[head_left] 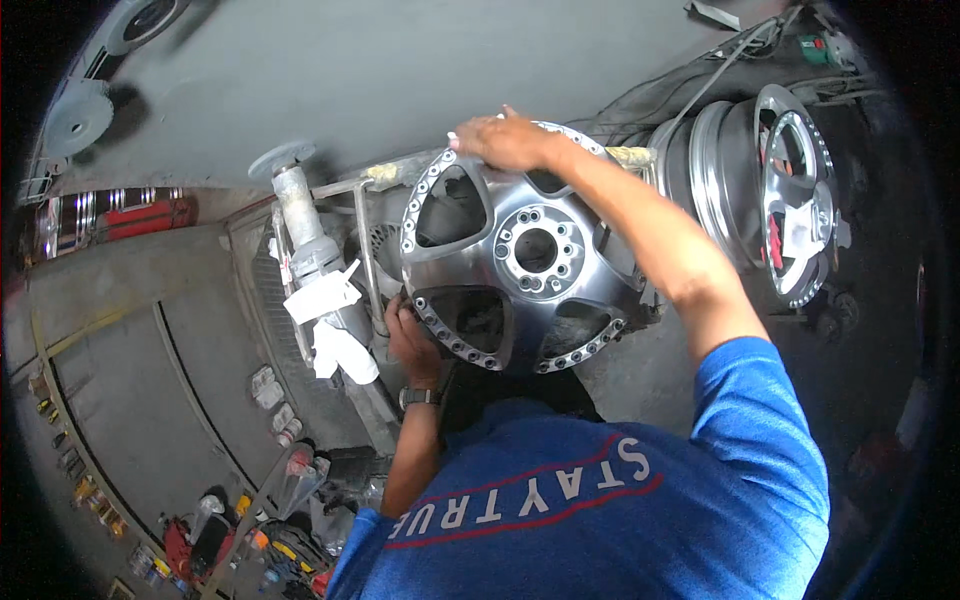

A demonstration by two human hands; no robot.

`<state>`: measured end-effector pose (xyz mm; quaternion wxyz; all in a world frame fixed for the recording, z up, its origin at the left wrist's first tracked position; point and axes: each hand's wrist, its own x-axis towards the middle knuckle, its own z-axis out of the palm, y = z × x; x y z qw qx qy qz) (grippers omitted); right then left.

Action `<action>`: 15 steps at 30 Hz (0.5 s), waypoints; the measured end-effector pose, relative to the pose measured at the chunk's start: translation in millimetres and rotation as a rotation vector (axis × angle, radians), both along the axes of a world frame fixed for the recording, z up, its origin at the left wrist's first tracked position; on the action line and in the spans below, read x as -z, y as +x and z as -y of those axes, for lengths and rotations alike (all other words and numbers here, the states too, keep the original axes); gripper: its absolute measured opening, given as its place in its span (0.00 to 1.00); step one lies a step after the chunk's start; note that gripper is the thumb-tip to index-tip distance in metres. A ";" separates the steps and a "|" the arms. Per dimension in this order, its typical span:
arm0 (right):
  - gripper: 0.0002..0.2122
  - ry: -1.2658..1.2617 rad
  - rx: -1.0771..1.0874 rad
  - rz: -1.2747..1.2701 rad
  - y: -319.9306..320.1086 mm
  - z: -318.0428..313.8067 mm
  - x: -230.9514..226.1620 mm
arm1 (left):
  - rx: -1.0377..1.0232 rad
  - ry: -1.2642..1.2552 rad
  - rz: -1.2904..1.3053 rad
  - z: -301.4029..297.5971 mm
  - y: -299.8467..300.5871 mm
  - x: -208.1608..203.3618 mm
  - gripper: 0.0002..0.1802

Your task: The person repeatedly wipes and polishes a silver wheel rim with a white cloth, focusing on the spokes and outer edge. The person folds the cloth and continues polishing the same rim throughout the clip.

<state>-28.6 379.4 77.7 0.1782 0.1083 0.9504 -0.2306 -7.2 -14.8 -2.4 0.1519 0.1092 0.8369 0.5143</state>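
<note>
A silver alloy wheel (538,312) with broad spokes and a ring of small bolts around its edge stands in front of me, its face turned up toward me. My right hand (508,142) reaches across to the far edge and grips over it, with white wrapping at a fingertip. At the near-left edge, my left hand (410,345) has its fingers curled against the wheel, partly hidden by it. A watch (419,397) is on my left wrist.
Left of the wheel stands a grey machine (317,255) with a round disc (282,158) at its far end and white gloves (340,352) on it. More metal wheels (712,170) stand at the right, near cables and a green power tool (816,49). Bags and bottles clutter the lower left.
</note>
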 end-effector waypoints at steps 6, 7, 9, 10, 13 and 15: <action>0.35 0.303 0.010 -0.310 100.9 86.8 -13.2 | -0.031 0.022 0.023 5.8 2.9 4.0 0.25; 0.37 0.312 0.022 -0.313 117.8 101.1 -13.9 | -0.033 0.043 0.020 6.0 2.6 4.7 0.25; 0.37 0.337 0.024 -0.292 138.4 118.0 -12.0 | -0.032 0.078 -0.014 2.7 2.4 3.8 0.25; 0.37 0.334 0.040 -0.278 135.5 117.7 -8.1 | -0.027 0.087 -0.045 2.0 2.7 2.4 0.25; 0.36 0.356 0.110 -0.284 102.2 103.9 -3.6 | 0.005 -0.006 -0.052 -4.9 -0.8 -11.2 0.24; 0.35 0.337 0.131 -0.295 89.8 107.0 -4.0 | 0.012 -0.060 -0.042 -0.1 -1.9 -15.1 0.24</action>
